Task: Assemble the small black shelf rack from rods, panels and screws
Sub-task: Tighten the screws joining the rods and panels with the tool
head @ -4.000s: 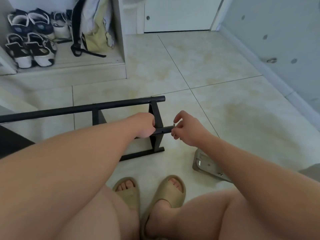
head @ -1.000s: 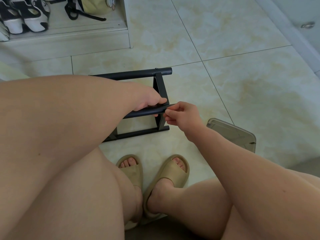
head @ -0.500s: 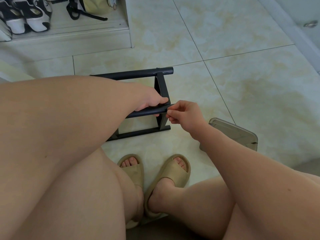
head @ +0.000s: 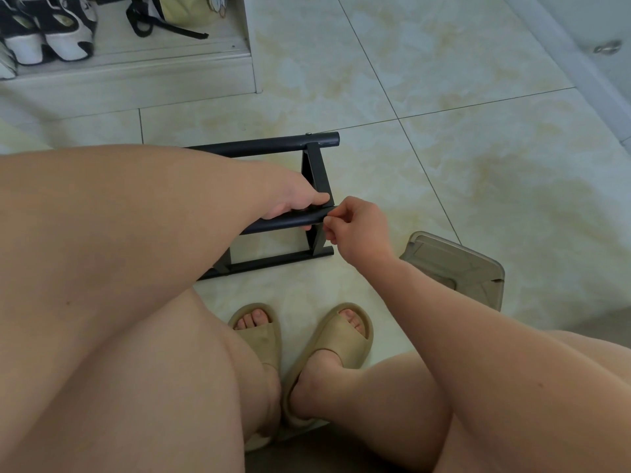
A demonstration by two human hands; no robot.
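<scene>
The black shelf rack (head: pixel 314 172) lies on its side on the tiled floor in front of my feet. It shows a top rod (head: pixel 266 147), a middle rod (head: pixel 290 221), a bottom rod and an upright end panel. My left hand (head: pixel 293 203) grips the middle rod close to the end panel, thumb lying along it. My right hand (head: pixel 355 227) pinches something small at that rod's right end, where it meets the panel. The pinched piece is hidden by my fingertips.
A translucent grey plastic box (head: pixel 457 268) sits on the floor right of the rack, partly behind my right forearm. A low shoe cabinet (head: pixel 136 76) with sneakers (head: pixel 47 29) and a bag stands at the back left. My sandalled feet (head: pixel 300 339) rest just below the rack.
Over the last second both hands stay at the middle rod's end; my right fingers shift slightly there. Since four seconds ago the view has tipped downward.
</scene>
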